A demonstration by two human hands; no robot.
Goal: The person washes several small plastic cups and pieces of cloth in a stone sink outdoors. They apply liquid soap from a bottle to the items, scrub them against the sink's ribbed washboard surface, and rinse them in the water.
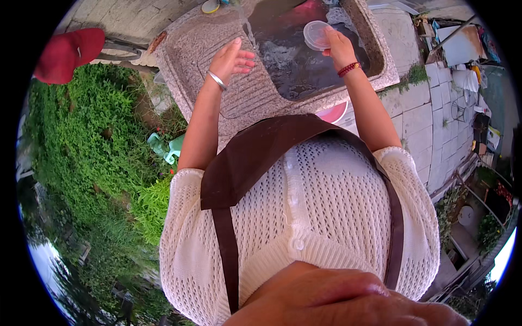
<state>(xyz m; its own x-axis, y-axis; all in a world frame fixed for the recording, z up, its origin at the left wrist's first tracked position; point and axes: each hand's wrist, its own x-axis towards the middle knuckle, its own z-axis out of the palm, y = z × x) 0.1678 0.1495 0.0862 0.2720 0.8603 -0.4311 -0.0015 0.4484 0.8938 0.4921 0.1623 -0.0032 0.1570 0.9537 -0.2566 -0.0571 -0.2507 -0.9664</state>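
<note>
Speckled stone forms the sink (375, 60) at the frame's top, its far rim cut off and its dark water murky. Over the basin the right hand (338, 48) grasps a clear round plastic lid (315, 35). Over the ribbed drainboard (244, 98), the left hand (231, 60) hovers open, empty.

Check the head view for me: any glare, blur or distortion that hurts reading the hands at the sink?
Head view: strong fisheye, sink edges and paving bend toward the black rim. Hard sunlight, bright on the white knit top, while the basin water stays dark. Left hand open over the drainboard and right hand holding a clear plastic container are sharp but small. A blurred, out-of-focus skin patch fills the bottom edge.
</note>
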